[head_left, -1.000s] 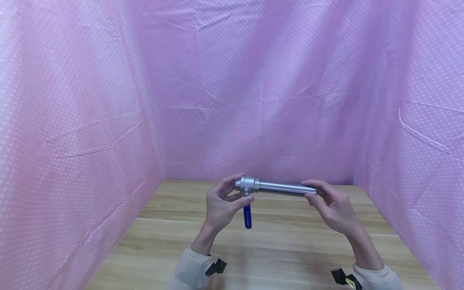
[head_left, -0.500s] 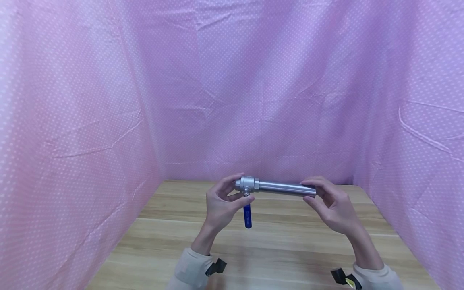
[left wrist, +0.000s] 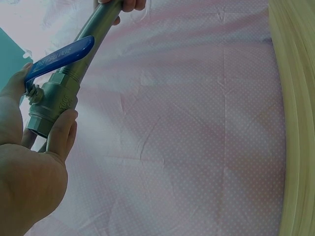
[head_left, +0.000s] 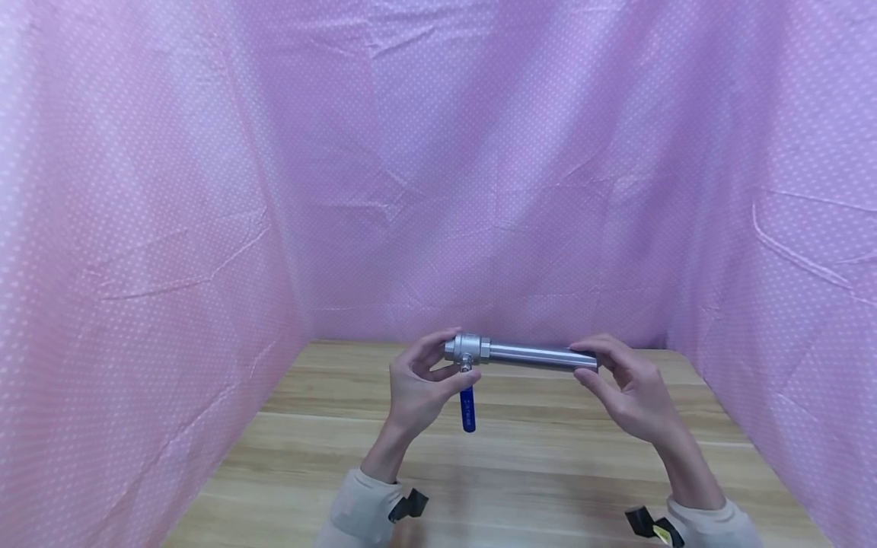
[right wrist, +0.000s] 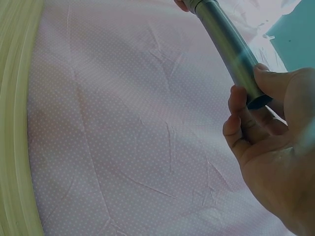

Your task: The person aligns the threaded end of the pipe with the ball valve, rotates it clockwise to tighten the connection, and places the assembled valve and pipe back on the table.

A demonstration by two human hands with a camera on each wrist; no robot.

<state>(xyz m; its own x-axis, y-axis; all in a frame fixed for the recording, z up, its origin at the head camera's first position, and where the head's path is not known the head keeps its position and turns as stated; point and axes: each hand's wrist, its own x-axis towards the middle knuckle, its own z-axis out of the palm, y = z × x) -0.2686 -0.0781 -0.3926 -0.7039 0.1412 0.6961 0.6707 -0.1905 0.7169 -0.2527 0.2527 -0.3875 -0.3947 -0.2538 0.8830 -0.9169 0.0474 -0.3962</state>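
Observation:
A silver ball valve point(head_left: 469, 347) is joined to one end of a smooth metal pipe point(head_left: 530, 355), and the two are held level above the table. My left hand point(head_left: 421, 384) grips the valve body, its thumb against the base of the blue lever handle point(head_left: 469, 411), which points toward me. In the left wrist view the fingers curl round the valve point(left wrist: 54, 101), with its open hex end toward the palm. My right hand point(head_left: 630, 392) pinches the pipe's free end between thumb and fingers. The right wrist view shows that hollow end of the pipe point(right wrist: 234, 54).
A wood-grain table point(head_left: 507, 479) lies below the hands. Pink dotted cloth point(head_left: 479, 190) hangs behind it and along both sides. Black straps or mounts point(head_left: 409, 504) sit at both cuffs.
The right thumb and fingers have shifted slightly on the pipe's end. The left hand, valve and pipe stay in nearly the same place.

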